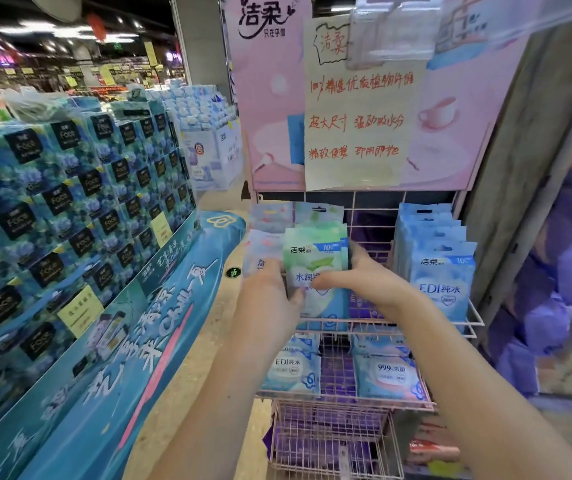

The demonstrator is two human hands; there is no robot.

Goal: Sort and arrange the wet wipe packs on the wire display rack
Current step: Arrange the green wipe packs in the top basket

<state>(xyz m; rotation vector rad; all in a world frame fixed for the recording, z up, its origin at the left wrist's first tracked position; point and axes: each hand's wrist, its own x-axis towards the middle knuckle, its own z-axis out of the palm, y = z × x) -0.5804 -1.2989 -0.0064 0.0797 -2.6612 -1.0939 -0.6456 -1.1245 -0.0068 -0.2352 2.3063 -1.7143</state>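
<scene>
A pink wire display rack (471, 322) stands in front of me with several tiers. In its top tier both hands hold a stack of green-and-white wet wipe packs (312, 258). My left hand (270, 296) grips the stack's lower left side. My right hand (364, 282) closes over its right side, fingers behind the packs. Pale pink-patterned packs (267, 216) stand to the left of the stack. A row of blue EDI packs (440, 265) fills the tier's right end. The tier below holds blue EDI packs (291, 372) and blue 999 packs (390, 375).
A pink poster with a handwritten sign (357, 112) hangs above the rack. A tall display of blue tissue boxes (70, 202) on a blue base runs along the left. Purple packs (554, 271) sit on shelves to the right. The lowest wire basket (333, 441) holds purple packs.
</scene>
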